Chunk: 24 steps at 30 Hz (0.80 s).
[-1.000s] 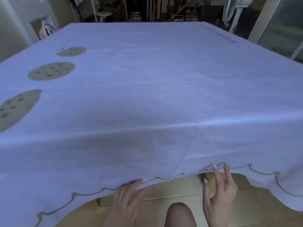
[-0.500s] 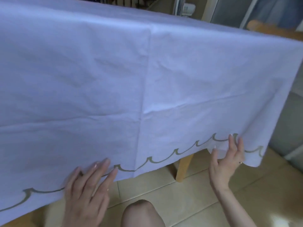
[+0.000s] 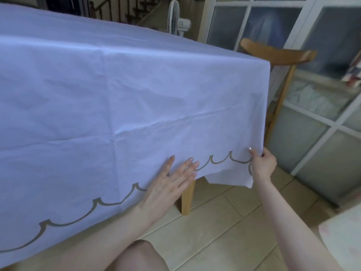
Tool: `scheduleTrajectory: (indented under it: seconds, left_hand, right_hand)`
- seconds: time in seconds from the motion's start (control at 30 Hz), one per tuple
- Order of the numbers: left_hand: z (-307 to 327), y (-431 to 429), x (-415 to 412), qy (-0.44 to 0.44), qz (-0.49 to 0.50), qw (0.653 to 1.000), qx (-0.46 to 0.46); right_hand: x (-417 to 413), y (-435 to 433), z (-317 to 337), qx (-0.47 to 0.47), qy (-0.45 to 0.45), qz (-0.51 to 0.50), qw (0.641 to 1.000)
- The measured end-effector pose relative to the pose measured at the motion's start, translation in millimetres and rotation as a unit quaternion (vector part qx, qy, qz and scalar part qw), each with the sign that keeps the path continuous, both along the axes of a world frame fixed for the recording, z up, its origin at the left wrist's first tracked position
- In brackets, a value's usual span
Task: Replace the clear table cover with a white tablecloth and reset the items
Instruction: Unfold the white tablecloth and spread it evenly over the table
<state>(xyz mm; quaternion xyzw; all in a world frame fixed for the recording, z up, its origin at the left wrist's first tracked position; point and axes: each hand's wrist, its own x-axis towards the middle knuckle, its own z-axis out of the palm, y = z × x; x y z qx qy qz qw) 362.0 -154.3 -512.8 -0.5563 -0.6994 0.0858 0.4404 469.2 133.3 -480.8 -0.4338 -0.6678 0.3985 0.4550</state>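
The single head camera sat close to the table's (image 3: 187, 196) near edge, apparently low, and looked forward and down across the hanging side of the white tablecloth (image 3: 136, 85) toward its right corner, with floor tiles (image 3: 224, 222) beneath.

The left hand (image 3: 172, 182) lies flat on the tablecloth (image 3: 136, 94), palm down, its fingers straight and a little spread. Just to its right, the right hand (image 3: 262, 163) pinches the cloth's edge, thumb in front, the other fingers curled behind. The left forearm (image 3: 97, 239) and the right forearm (image 3: 279, 222) are bare and stretched forward.
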Motion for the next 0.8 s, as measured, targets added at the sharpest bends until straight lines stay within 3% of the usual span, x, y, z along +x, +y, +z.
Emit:
scheduleTrajectory:
  seconds: [0.17,0.27,0.37,0.43,0.53,0.63,0.8]
  left_hand:
    - [1,-19,-5,0.014,0.082,0.994,-0.078]
    - [-1,-32,-11,-0.001,0.091,0.996,-0.027]
    - [11,-52,-12,0.023,0.093,0.995,0.022]
    - [27,-68,-9,0.033,0.105,0.99,0.084]
    - [54,-101,-4,0.0,0.138,0.973,0.183]
    - [68,-145,-1,-0.014,0.19,0.951,0.243]
    - [63,-236,-4,-0.036,0.31,0.894,0.323]
  right_hand:
    - [-5,4,0,-0.041,-0.011,-0.016,0.999]
    - [-11,-3,-1,-0.025,-0.015,-0.014,0.999]
    - [-22,-29,10,0.087,-0.03,-0.027,0.995]
    - [-31,-60,33,0.201,0.034,-0.005,0.979]
    - [-48,-119,86,0.384,0.126,0.065,0.912]
    - [-69,-191,139,0.517,0.204,0.165,0.814]
    - [-112,-309,162,0.652,0.209,0.293,0.668]
